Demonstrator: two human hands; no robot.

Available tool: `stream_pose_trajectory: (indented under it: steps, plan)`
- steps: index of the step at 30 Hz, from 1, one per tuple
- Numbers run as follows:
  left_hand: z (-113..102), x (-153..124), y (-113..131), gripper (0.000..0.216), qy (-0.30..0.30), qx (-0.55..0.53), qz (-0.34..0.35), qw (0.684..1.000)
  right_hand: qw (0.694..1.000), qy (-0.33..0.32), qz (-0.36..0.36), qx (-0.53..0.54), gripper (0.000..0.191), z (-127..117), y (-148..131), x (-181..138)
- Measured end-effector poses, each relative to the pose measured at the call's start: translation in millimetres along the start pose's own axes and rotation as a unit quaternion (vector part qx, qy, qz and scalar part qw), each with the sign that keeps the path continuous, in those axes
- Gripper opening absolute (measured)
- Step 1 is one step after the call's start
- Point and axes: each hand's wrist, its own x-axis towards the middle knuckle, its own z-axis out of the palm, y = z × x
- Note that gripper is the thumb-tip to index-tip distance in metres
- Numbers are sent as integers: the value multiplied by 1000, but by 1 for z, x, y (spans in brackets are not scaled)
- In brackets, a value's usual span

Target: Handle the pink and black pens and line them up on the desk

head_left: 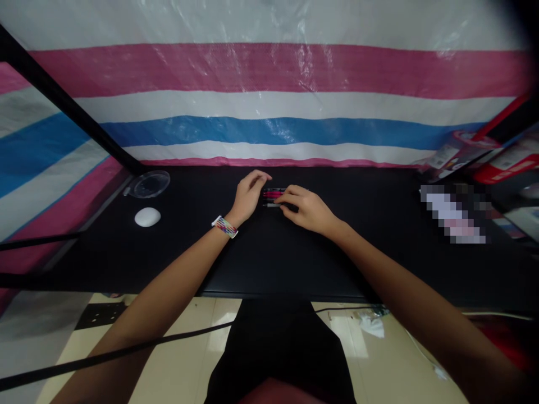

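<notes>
Several slim pens [272,194], some dark and one or more pink, lie side by side on the black table [252,252] between my two hands. At their left ends my left hand [249,193] stands on edge, fingers stretched and slightly curved, with nothing visible in it. On that wrist is a colourful woven band [226,226]. My right hand [308,209] reaches over the right ends of the row. Its thumb and fingertips close on the nearest pen [273,205], which has a pale barrel. The right ends of the pens are hidden under these fingers.
Toward the left are a white rounded object [147,217] and a clear plastic lid or dish [149,184]. At the right lie a blurred-out item [452,216] and a transparent tub [458,151]. A striped sheet [269,132] hangs behind the table.
</notes>
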Motion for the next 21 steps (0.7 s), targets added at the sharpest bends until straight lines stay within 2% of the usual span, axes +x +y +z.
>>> stream_pose_trajectory:
  steps: [3,5,10,12,14,17,19,21]
  plan:
    - [-2,-5,14,34,-84,79,78,990,998,53,27,35,28,-4,4,0]
    - [-2,-6,17,28,-108,99,96,984,994,83,45,51,28,-6,9,0]
    - [-1,-5,13,15,-64,73,80,992,975,131,142,111,24,-12,23,2]
    - [-2,-3,11,11,-41,53,67,996,949,156,200,187,21,-15,28,4]
    - [-3,-2,10,9,-25,28,54,998,909,174,247,286,20,-18,32,6]
    - [-4,0,8,9,-12,-1,43,999,850,185,285,402,22,-21,37,7]
    - [-4,0,7,10,-5,-5,43,999,834,185,293,430,26,-21,39,7]
    - [-5,0,7,12,-6,1,38,999,832,183,292,435,30,-20,39,7]
